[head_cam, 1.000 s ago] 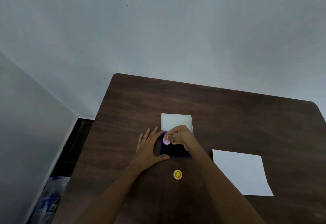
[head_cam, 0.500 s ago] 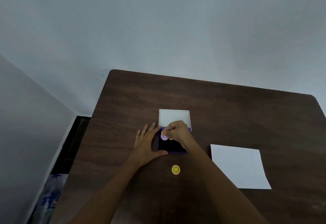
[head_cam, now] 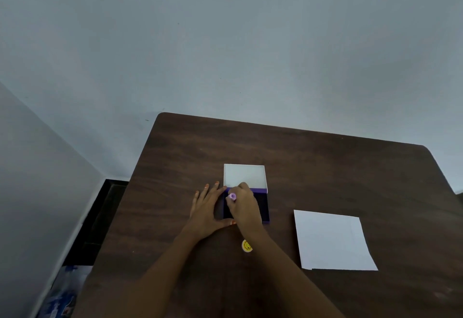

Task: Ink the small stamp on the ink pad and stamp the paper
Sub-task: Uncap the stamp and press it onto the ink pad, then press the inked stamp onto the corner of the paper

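— Pale grey walls fill the upper half of the frame, meeting in a corner at the left; below them a dark wood tabletop takes up the lower right. What sits on it?

— Near the centre lies an ink pad, a dark block with a purple rim; its white lid stands open just above it in the frame, joined along the purple edge. Well apart, toward the lower right, a white sheet of paper lies flat; a small yellow round sticker-like disc rests just below the pad, near the right forearm.

— And the left hand?

— Flat on the tabletop, palm down, at the pad's left edge; its fingers are spread and extended toward the top of the frame, while the thumb reaches along the pad's lower edge; it holds nothing, only bracing against the pad's side.

— The right hand?

— Over the pad, covering much of its dark face; its fingers are curled close together, pinching the small stamp, a lilac round piece that shows at the hand's upper left; the stamp is down over the upper left part of the pad, though whether its face actually touches the ink I cannot tell, since the hand hides the underside.

— Anything at the frame's edge?

— At the lower left, past the tabletop's edge, a blurred blue and white package on the floor; its print is too soft to read.
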Available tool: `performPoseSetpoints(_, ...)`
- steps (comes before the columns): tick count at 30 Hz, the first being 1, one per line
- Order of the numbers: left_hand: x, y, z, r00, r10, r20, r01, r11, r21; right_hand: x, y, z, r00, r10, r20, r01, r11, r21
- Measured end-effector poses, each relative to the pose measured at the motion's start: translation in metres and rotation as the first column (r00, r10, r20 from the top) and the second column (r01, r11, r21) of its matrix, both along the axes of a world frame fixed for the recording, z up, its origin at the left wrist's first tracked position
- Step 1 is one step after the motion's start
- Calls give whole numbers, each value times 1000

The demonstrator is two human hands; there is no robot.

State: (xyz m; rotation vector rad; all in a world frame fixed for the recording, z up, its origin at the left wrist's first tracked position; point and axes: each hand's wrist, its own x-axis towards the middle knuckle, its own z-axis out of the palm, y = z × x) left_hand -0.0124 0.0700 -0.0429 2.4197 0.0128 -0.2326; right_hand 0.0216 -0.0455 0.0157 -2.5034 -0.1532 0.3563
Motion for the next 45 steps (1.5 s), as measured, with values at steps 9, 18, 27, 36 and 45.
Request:
performPoseSetpoints(9,0,0,7,999,-18,-50,19,1000,16,-6,-48,22,632,-282,-721,772,158,615)
performPoseSetpoints(18,0,-22,29,995,85,44,-90,987,130,-28,-114,51,494,-39,-868,834,-259,487)
performPoseSetpoints(27,-11,-162,49,969,1,248,27,994,-108,-47,-218,51,517,-215,-828,759,-333,560)
performPoseSetpoints(36,4,-280,26,970,-180,165,160,978,131,-28,-308,39,522,-493,-696,710,-202,675)
performPoseSetpoints(45,4,-298,0,963,-268,16,254,928,272,-6,-331,26,666,-493,-560,714,205,669)
